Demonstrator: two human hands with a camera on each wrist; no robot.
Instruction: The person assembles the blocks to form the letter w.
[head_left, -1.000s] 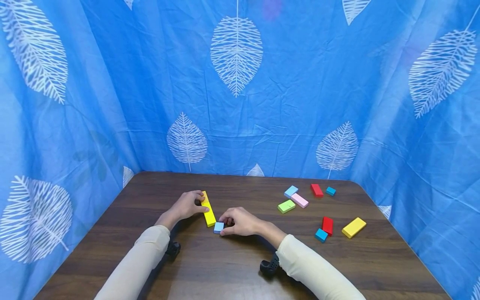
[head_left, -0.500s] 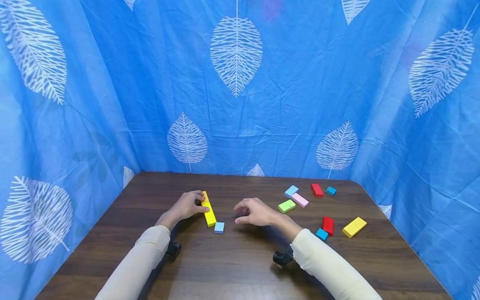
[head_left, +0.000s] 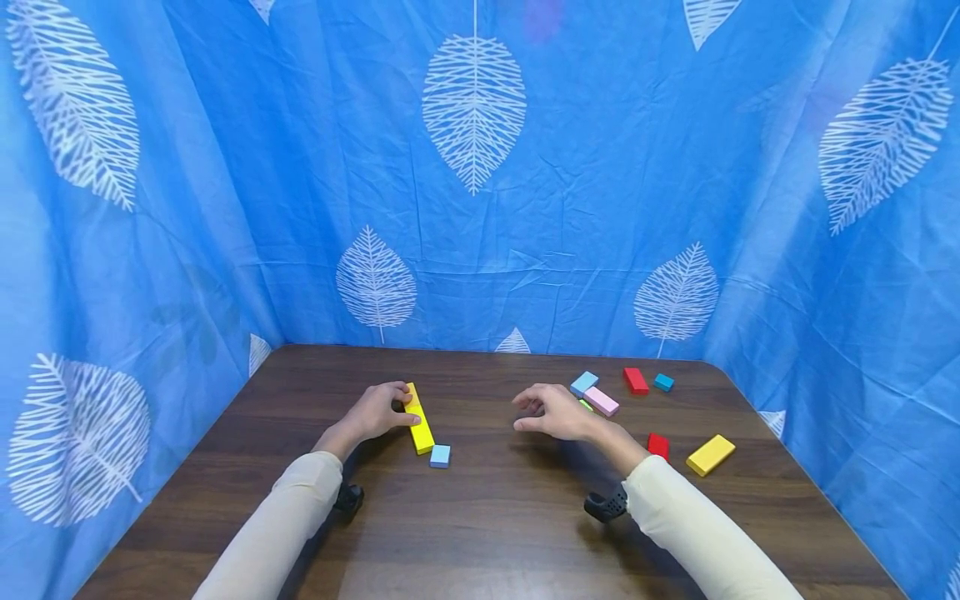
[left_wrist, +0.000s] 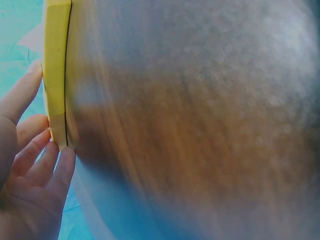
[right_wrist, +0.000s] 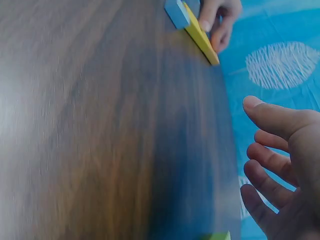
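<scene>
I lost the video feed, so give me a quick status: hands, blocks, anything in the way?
Left hand holds long yellow block. Right hand open, empty, above table near green block. Small blue block at yellow's near end. Nothing in the way.

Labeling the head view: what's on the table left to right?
left hand → long yellow block → small light-blue block → right hand → pink block → upper red block → small teal block → yellow block
</scene>
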